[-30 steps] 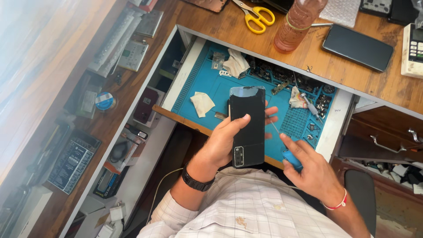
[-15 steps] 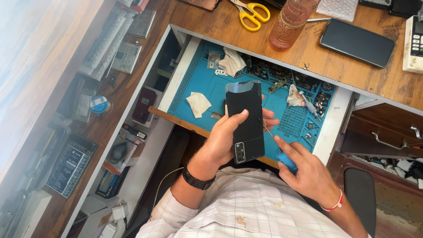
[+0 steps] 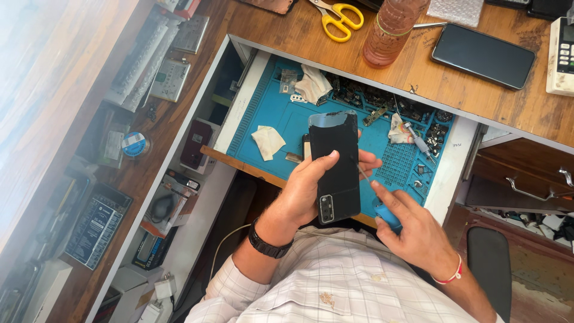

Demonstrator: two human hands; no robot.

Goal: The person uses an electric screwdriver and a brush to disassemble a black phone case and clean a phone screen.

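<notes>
Fingers of the left hand (image 3: 308, 191) wrap a black phone (image 3: 336, 167), back side up, thumb across it. Right hand (image 3: 412, 230) fingers close on a blue-handled screwdriver (image 3: 373, 191), tip at the phone's edge. Beneath them lies a blue work mat (image 3: 287, 113) in an open drawer of a wooden desk (image 3: 478, 90). Phone's long axis runs away from the body, camera end nearest the wrist.

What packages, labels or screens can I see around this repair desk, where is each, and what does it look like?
Black phone: in the left hand, back facing up, over the blue mat.
Dark phone screen: flat on the wooden desktop, upper right, blank.
Dark printed box: lower left shelf, rectangular, pale print.
Bottle: desktop, pinkish, with a label band.
White device: right edge, partly cut off.
</notes>
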